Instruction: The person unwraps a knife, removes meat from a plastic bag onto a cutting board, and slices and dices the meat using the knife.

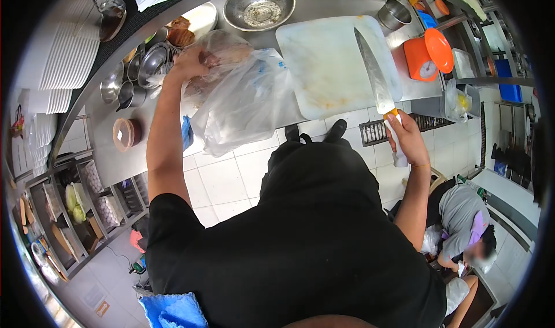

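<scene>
My right hand (408,138) is closed round the yellow handle of a large kitchen knife (374,73). Its long blade lies over the right side of a white cutting board (321,62), tip pointing away from me. Something white, like a cloth or paper, hangs under that hand. My left hand (189,65) is closed on a clear plastic bag (222,50) with reddish-brown pieces inside, perhaps meat; its fingertips are partly hidden. A larger clear plastic bag (245,105) drapes over the counter's front edge, beside the board.
A metal bowl (259,7) stands behind the board. At the right are an orange scale (425,56) and a metal pot (394,14). Pans (132,94) and a lidded tub (126,134) sit at the left. Another person (465,218) is low at the right.
</scene>
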`<control>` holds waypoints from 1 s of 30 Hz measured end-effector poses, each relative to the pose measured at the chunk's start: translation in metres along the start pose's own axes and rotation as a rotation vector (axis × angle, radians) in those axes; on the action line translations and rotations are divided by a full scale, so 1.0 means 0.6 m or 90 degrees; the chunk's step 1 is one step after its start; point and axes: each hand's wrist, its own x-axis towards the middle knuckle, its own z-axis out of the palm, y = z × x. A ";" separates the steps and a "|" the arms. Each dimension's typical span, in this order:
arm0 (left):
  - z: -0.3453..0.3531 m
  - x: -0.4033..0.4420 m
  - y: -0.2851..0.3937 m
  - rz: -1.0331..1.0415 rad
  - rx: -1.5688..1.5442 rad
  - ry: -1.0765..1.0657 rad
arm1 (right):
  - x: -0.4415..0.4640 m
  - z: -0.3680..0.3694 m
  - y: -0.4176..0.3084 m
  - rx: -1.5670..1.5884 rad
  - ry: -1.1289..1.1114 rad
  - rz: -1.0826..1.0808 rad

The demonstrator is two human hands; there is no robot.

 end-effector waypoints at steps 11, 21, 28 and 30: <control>-0.133 -0.084 0.140 -0.069 0.261 0.001 | 0.033 -0.077 0.054 0.081 0.002 0.000; -0.157 -0.314 0.180 -0.382 0.178 0.172 | 0.090 -0.251 0.134 0.092 -0.013 0.011; -0.037 -0.427 0.307 -0.318 -0.304 0.265 | 0.152 -0.329 0.160 0.040 -0.074 -0.044; 0.000 -0.377 0.383 -0.256 -0.206 0.261 | 0.160 -0.337 0.144 -0.014 -0.094 -0.053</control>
